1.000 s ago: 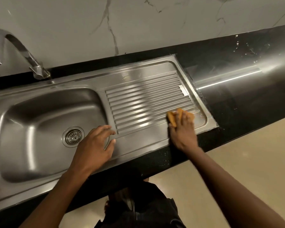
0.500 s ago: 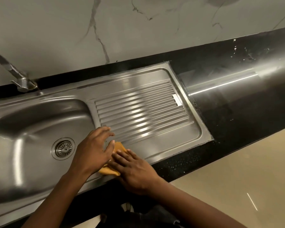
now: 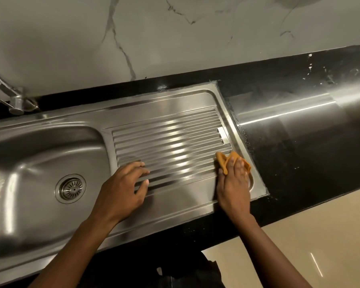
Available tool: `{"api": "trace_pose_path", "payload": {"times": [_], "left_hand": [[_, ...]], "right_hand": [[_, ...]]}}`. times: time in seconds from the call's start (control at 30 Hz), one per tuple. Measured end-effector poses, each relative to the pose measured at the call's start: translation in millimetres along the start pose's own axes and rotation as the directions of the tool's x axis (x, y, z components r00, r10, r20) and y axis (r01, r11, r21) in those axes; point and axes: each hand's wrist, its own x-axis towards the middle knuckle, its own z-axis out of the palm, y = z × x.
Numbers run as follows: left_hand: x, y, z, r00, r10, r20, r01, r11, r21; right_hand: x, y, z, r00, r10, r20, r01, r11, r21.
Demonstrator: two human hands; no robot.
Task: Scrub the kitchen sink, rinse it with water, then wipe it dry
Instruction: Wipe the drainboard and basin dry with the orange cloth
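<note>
Head view: flat right hand (image 3: 234,190) presses crumpled orange cloth (image 3: 223,163) onto ribbed steel drainboard (image 3: 170,138); left hand (image 3: 123,192) rests loosely spread.

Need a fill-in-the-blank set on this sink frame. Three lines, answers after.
1. The right hand presses an ____ cloth onto the drainboard.
2. The left hand rests on the ribs of the drainboard and holds ____.
3. The drain strainer sits in the basin, to the ____ of both hands.

Missing words: orange; nothing; left
</note>
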Motion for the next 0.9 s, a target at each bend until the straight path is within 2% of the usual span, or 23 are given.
{"api": "trace_pose_path", "payload": {"times": [0.1, 0.2, 0.33, 0.43, 0.53, 0.57, 0.6, 0.63, 0.7, 0.73, 0.77, 0.8, 0.83, 0.9], "left_hand": [[2, -1, -2, 1.000, -0.015, -0.008, 0.015, 1.000, 0.009], [1, -7, -3, 0.999, -0.032, -0.022, 0.032, 0.999, 0.003], [2, -17, -5, 0.999, -0.034, -0.036, 0.033, 0.999, -0.013], [4, -23, -9, 0.998, -0.023, -0.056, 0.023, 1.000, -0.009], [4, -26, -17, 0.993, -0.039, -0.112, 0.039, 0.999, -0.003], [3, -27, -19, 0.990, -0.050, -0.133, 0.050, 0.999, -0.006], [3, -28, -21, 0.986, -0.061, -0.154, 0.060, 0.998, -0.010], [1, -29, -23, 0.982, -0.074, -0.176, 0.072, 0.997, -0.014], [-1, -31, -24, 0.973, -0.101, -0.209, 0.098, 0.995, -0.024], [-2, -32, -24, 0.969, -0.114, -0.218, 0.110, 0.993, -0.032], [-3, -32, -24, 0.968, -0.120, -0.222, 0.114, 0.993, -0.038], [-3, -33, -23, 0.968, -0.118, -0.219, 0.112, 0.993, -0.043], [-4, -33, -22, 0.971, -0.115, -0.210, 0.108, 0.993, -0.043], [-5, -32, -20, 0.975, -0.108, -0.194, 0.104, 0.994, -0.033]], "right_hand": [[32, -20, 8, 0.996, 0.023, -0.083, -0.017, 0.997, 0.081], [61, -39, 16, 0.997, -0.004, -0.074, 0.011, 0.995, 0.095], [69, -87, 37, 0.977, -0.212, 0.032, 0.209, 0.976, 0.066], [42, -134, 66, 0.903, -0.409, 0.131, 0.401, 0.912, 0.079], [11, -172, 81, 0.764, -0.602, 0.233, 0.584, 0.798, 0.147], [5, -180, 80, 0.725, -0.637, 0.261, 0.619, 0.769, 0.159], [2, -188, 76, 0.719, -0.637, 0.276, 0.612, 0.770, 0.183], [2, -194, 69, 0.754, -0.598, 0.273, 0.549, 0.801, 0.239], [11, -203, 48, 0.861, -0.413, 0.296, 0.239, 0.843, 0.481], [21, -202, 36, 0.894, -0.311, 0.322, 0.051, 0.785, 0.617], [32, -196, 25, 0.910, -0.220, 0.352, -0.114, 0.684, 0.721], [45, -186, 14, 0.916, -0.154, 0.371, -0.217, 0.588, 0.779], [56, -175, 1, 0.922, -0.120, 0.369, -0.254, 0.533, 0.807], [80, -150, -25, 0.943, -0.067, 0.327, -0.251, 0.502, 0.827]]}}
